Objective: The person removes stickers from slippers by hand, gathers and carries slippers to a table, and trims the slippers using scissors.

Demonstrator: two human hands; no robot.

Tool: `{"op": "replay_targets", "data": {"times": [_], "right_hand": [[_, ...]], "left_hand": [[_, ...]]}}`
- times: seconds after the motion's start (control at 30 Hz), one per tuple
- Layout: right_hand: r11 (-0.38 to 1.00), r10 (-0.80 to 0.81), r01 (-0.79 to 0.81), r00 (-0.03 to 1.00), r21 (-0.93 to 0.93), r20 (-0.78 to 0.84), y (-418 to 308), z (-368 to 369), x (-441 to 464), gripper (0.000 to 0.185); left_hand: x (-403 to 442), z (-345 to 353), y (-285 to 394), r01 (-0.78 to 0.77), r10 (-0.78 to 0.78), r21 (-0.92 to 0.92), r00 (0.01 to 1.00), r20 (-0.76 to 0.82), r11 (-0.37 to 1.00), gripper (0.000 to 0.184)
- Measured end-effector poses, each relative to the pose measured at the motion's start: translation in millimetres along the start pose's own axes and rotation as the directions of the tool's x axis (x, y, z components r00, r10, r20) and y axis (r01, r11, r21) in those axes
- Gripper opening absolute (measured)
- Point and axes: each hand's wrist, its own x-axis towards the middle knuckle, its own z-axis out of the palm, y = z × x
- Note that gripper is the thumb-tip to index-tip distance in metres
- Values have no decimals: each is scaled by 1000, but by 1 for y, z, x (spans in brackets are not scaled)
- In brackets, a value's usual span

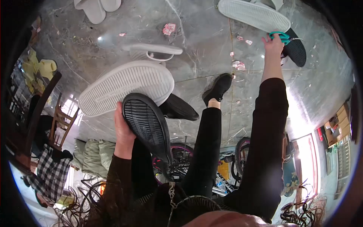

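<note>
My left hand (124,130) is closed around the edge of a black slipper (146,119), its ribbed sole facing me. Right behind that slipper is a large white slipper (128,83), also sole outward, touching or nearly touching my fingertips; whether I grip it too cannot be told. Another black slipper (179,108) sticks out from behind the white one. At the upper right my right hand (274,44) grips scissors (283,37) by their teal handles. They are beside a second white slipper (255,16) and a black slipper sole (295,51).
Grey slippers (96,8) lie at the top left, and a pale slide (155,51) lies ahead. Pink-and-white scraps (169,29) litter the marbled floor (204,49). My black shoe (218,89) stands in the middle. A wooden chair (62,119) is at left, bicycles (181,155) below.
</note>
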Motion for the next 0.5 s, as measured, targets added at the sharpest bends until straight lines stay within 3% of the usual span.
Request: {"op": "replay_targets", "data": {"times": [0.1,0.2,0.27,0.37,0.5], "right_hand": [[876,222,-175,974,450,-55,-72,53,-57,33],[866,230,-217,973,450,28,-88,67,-47,33],[868,228,-236,971,437,71,-102,80,-48,33],[945,110,-57,982,321,-151,-109,117,-63,25],[971,104,-44,963,234,-247,-128,138,-89,30]], "left_hand": [[-9,-8,9,-46,45,11,997,57,999,46],[-16,-20,13,-69,68,-15,997,-34,998,45],[-21,-22,17,-72,71,-53,997,-14,996,45],[-23,-30,24,-74,76,-113,997,13,991,45],[-22,-46,26,-65,57,-217,998,-39,974,43]]}}
